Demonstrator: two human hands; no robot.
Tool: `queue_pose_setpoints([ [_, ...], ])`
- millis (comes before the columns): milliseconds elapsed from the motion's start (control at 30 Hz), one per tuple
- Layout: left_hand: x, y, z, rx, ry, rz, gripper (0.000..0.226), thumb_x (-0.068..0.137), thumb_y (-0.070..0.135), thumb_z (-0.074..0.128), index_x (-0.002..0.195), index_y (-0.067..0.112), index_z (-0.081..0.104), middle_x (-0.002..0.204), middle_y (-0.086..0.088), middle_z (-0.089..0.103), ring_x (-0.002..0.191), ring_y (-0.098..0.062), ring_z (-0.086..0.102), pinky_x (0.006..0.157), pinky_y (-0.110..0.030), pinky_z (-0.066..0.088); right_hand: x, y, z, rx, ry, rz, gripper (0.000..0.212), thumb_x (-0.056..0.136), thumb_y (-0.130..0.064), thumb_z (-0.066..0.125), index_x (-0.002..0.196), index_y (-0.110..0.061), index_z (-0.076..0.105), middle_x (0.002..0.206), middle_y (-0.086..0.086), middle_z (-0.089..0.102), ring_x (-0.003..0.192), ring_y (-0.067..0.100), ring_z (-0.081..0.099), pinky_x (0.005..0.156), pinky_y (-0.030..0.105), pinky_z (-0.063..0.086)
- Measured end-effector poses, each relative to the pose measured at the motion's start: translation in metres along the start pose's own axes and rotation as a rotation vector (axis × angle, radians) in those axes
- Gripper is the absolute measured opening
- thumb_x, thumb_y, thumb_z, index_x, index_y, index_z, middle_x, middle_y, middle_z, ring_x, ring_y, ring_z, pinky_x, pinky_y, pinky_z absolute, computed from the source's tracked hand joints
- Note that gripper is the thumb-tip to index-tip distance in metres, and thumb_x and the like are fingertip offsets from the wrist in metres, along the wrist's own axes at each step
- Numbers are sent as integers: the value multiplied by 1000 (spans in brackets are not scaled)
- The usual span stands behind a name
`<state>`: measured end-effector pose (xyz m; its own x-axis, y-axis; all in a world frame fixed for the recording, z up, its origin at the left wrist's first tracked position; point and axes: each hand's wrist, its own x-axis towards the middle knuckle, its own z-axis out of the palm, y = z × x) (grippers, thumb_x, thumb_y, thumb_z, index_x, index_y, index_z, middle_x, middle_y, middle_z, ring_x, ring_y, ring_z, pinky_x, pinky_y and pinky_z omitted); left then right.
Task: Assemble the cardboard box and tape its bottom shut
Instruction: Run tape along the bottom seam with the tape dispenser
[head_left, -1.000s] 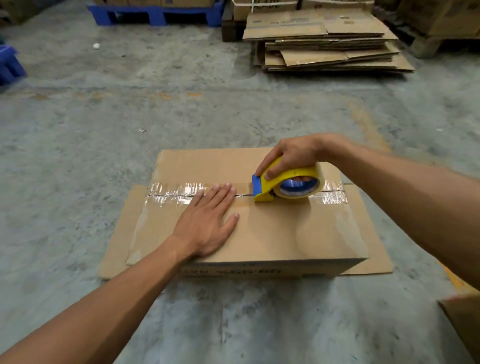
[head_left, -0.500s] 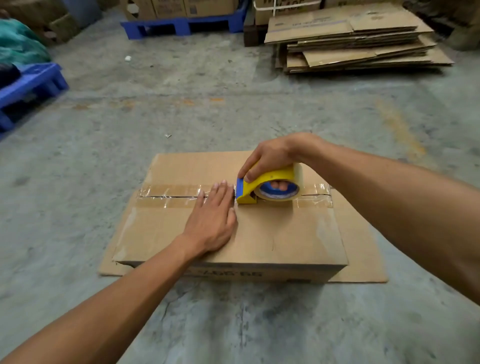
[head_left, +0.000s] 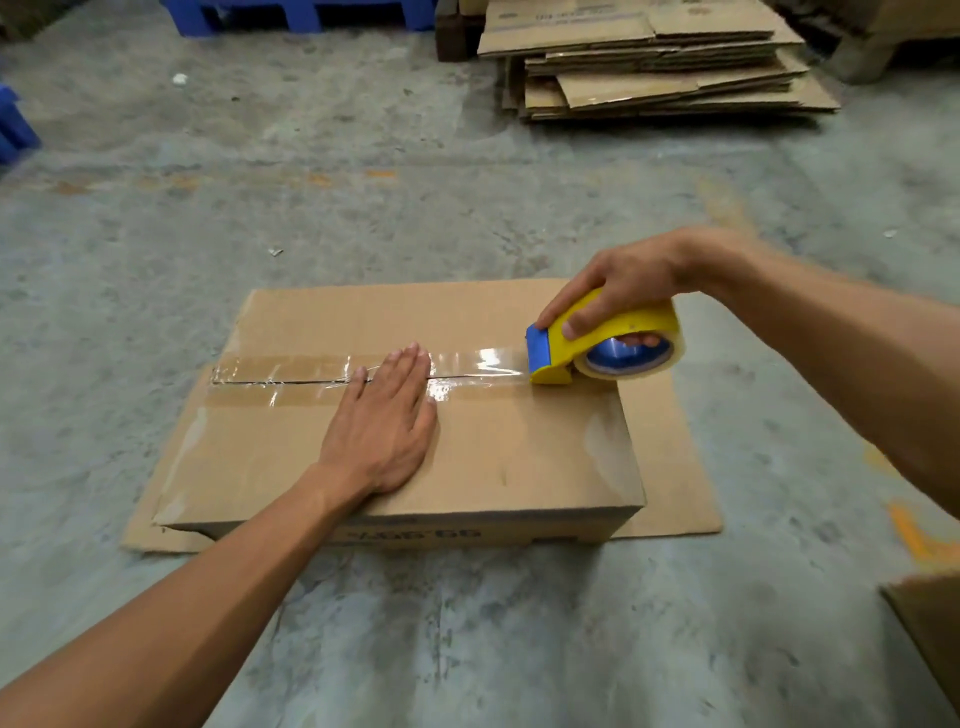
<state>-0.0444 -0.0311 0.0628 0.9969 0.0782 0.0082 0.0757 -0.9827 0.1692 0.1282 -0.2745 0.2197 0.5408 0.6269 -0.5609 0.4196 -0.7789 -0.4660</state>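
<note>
A brown cardboard box (head_left: 519, 447) lies upside down on the concrete floor, its two bottom flaps meeting at a middle seam. Clear tape (head_left: 467, 364) runs along that seam from the left edge towards the right. My left hand (head_left: 384, 421) lies flat on the near flap, fingertips on the tape. My right hand (head_left: 618, 291) grips a yellow and blue tape dispenser (head_left: 597, 343) that rests on the seam near the box's right edge, with the tape stretched from its blue blade end.
A flat cardboard sheet (head_left: 675, 467) lies under the box. A stack of flattened boxes (head_left: 665, 73) sits at the back right, a blue pallet (head_left: 301, 13) at the back. Another cardboard piece (head_left: 930, 634) shows at the lower right corner.
My right hand has drawn the dispenser to the right along the seam, laying more tape. My left hand stays pressed on the near flap.
</note>
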Motion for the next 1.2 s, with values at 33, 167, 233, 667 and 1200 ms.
queue_pose_setpoints([
  [33,0,0,-1,-8,-4,5,64,97,44,14,157,22,4,164,8,-2,150,-7,-1,122,-41,-1,-3,7,0,7,0,15,32,90,-33,70,120,-41,68,57,-12,69,43,12,61,49,26,53],
  [167,2,5,-7,10,-45,-26,65,98,44,14,157,20,2,164,5,-4,150,-11,-4,121,-45,-2,-1,7,3,-5,0,35,32,89,-33,71,120,-41,69,67,1,70,44,16,60,50,27,54],
  [233,5,18,-11,42,-53,-31,65,100,43,17,157,16,2,165,1,-5,151,-17,-5,120,-49,-3,3,1,3,-28,-1,49,31,90,-29,70,120,-37,69,55,-3,67,38,13,58,44,24,51],
  [667,30,80,13,-5,-44,195,68,96,54,9,156,24,-3,164,10,-7,149,-6,-9,122,-42,-4,2,15,2,50,0,50,31,92,-29,68,121,-37,69,61,-9,69,44,11,59,45,21,51],
  [1200,27,71,13,11,-10,208,64,96,56,6,155,33,-5,163,13,-7,149,-6,-9,122,-39,-5,-44,80,-20,168,-60,171,32,89,-29,72,116,-45,70,102,29,70,58,24,63,51,30,57],
])
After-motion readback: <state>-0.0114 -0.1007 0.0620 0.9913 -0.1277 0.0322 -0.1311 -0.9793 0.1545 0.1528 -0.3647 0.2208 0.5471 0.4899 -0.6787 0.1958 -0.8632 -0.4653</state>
